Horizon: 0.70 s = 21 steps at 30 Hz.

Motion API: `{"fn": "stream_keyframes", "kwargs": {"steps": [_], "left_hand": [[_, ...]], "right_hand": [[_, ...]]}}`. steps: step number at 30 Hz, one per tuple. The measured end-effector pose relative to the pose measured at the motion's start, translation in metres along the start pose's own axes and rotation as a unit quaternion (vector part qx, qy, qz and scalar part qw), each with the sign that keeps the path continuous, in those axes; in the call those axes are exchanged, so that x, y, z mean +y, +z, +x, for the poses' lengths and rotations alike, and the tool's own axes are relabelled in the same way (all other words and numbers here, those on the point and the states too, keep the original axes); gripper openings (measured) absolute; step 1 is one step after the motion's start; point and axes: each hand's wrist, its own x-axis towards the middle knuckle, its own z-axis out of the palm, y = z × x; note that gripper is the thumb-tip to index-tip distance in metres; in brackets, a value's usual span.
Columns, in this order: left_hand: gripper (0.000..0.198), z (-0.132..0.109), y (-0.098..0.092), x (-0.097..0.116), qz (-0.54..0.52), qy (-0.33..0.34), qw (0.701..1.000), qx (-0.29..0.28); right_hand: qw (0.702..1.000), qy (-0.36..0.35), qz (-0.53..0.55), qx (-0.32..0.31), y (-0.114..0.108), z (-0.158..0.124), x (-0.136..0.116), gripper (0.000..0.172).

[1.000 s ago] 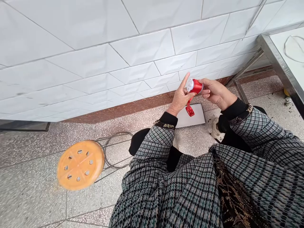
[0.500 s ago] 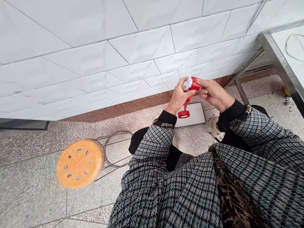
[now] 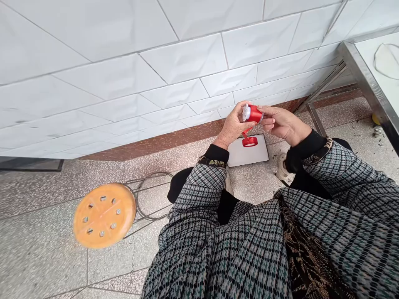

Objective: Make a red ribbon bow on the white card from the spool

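A white spool wound with red ribbon is held up between both hands in front of the wall. My left hand has its fingers and thumb closed round the spool's white flanged end. From the right side, my right hand pinches the red winding and the far rim. A strip of red ribbon runs down from the spool, partly behind my left hand, to a red ribbon coil hanging below. Under the coil, a flat white box or board lies on the floor.
An orange round stool top with holes and thin metal legs lies at the left. A metal-framed table stands at the right. White tiled wall rises in front, and my shoe rests beside the white box.
The hanging red coil has swung up and to the right, and less of its ribbon strip shows. The spool has turned slightly in my hands, which stay nearly in place.
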Motion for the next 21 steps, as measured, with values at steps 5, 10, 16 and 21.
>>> {"fn": "stream_keyframes", "kwargs": {"steps": [5,10,16,21], "left_hand": [[0.059,-0.002,0.002,-0.003,-0.024,-0.023,0.999,0.029],[0.055,-0.006,0.007,-0.007,-0.039,-0.066,0.997,0.031],[0.061,0.002,0.011,-0.013,0.003,-0.022,0.998,0.054],[0.057,-0.001,0.013,-0.011,-0.040,-0.058,0.996,0.058]], "right_hand": [[0.997,-0.062,-0.038,0.020,0.006,-0.003,0.008,0.031],[0.991,-0.103,-0.035,0.082,0.009,0.000,0.013,0.027],[0.996,-0.061,0.024,0.067,0.004,0.005,0.008,0.019],[0.996,-0.042,0.041,0.067,0.003,0.006,0.006,0.013]]}}
